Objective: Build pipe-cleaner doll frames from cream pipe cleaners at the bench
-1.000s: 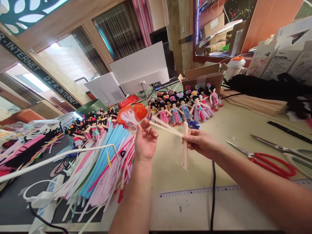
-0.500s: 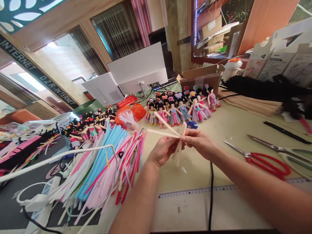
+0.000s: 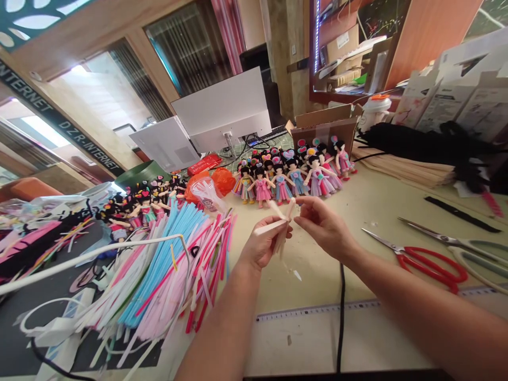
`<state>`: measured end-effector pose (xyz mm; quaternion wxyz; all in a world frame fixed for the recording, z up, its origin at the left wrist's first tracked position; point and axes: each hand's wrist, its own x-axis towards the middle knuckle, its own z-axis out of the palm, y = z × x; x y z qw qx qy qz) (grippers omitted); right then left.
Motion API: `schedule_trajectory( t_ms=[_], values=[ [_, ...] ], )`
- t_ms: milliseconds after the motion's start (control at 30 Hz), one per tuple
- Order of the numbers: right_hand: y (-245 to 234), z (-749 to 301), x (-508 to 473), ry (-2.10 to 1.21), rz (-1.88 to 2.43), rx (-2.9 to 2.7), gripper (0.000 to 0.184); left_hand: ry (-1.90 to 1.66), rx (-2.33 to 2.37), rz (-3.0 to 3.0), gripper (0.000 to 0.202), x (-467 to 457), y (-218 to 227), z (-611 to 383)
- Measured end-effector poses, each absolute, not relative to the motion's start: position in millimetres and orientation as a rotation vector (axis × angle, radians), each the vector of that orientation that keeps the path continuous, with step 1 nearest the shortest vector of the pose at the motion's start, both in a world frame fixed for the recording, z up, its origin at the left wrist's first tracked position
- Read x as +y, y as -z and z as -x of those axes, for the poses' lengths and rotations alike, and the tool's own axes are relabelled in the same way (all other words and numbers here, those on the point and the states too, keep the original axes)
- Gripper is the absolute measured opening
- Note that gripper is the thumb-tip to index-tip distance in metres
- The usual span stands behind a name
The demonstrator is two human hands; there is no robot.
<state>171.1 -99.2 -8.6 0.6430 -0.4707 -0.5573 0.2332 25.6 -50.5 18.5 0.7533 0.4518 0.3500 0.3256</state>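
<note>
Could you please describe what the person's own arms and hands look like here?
The left hand and right hand are ungloved, with no ring, watch or bracelet visible. Both arms are bare as far as the picture shows, with no sleeve in view.

"INTERNET" and "D.Z.R-INTERNET" in white letters along the dark banner strip point(image 3: 63, 128)
</note>
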Motion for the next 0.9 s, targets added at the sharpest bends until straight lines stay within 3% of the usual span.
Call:
schedule_trajectory(
  t_ms=[167, 367, 900],
  values=[
    [4.3, -172.6, -104.9, -0.353, 1.101, -1.363, 0.047, -0.722, 0.767, -1.017, 0.034, -51.5, -18.9, -27.5],
    [0.8, -172.2, -107.8, -0.216, 1.148, -1.54, 0.016, -0.726, 0.749, -1.069, 0.042, -49.2, -14.5, -28.4],
    [4.8, -173.4, -106.2, -0.169, 1.087, -1.637, 0.009, -0.875, 0.802, -1.202, 0.026, -49.9, -12.0, -30.5]
  ],
)
